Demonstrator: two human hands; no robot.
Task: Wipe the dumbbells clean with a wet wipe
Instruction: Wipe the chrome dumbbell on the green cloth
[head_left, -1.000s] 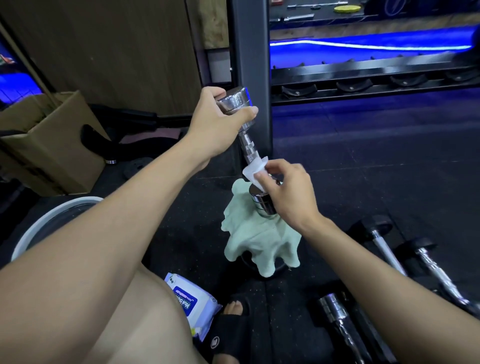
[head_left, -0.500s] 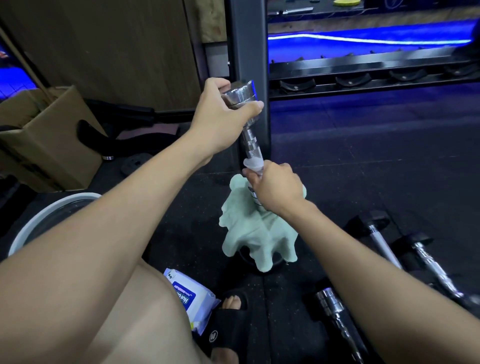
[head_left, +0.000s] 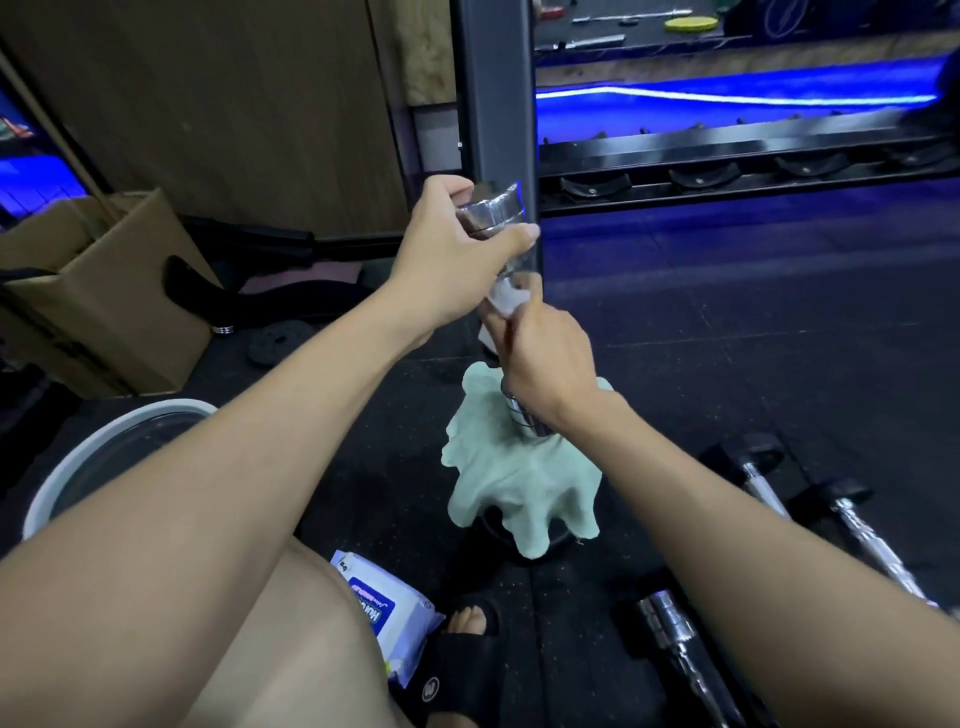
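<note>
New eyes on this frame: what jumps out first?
At centre, a chrome dumbbell stands upright, the left hand gripping its top head and the right hand wrapping a white wet wipe around its handle. Its lower end rests on a pale green cloth. Behind, a blue light strip glows.

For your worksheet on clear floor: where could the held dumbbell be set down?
Free: dark mat between the rack and the floor dumbbells. Crowded: around the green cloth, wipes pack and basin.

Dark rubber floor (head_left: 727, 374) carries dumbbells (head_left: 852, 525) right of the hands, a wipes pack (head_left: 387, 613) below them, a cardboard box (head_left: 104, 291) far left.
</note>
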